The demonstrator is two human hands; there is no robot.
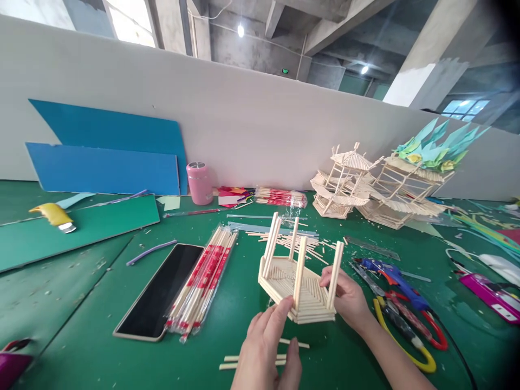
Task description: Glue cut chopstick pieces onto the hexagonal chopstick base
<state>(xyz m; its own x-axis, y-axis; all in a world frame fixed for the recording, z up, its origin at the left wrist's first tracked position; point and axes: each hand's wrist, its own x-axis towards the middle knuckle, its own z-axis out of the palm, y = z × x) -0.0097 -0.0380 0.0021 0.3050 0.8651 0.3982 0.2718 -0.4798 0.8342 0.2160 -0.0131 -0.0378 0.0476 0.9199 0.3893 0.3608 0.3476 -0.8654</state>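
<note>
A six-sided model base (284,279) built from thin wooden sticks, with several upright posts, is tilted above the green table. My right hand (345,295) grips its right side, fingers around the edge by a post. At the front edge, my left hand (264,346) touches the base near a post with a fingertip. Its thumb is apart, and nothing shows between thumb and fingers. Loose cut sticks (231,358) lie on the table, partly behind my left hand. More short sticks (303,246) are scattered behind the model.
Left are wrapped stick packs (203,281), a phone (158,292) and a yellow utility knife (54,215). Right lie a blue glue gun (400,281) and pliers (402,330) with yellow handles. Behind stand a pink cup (199,184) and stick pagodas (345,184) against the partition.
</note>
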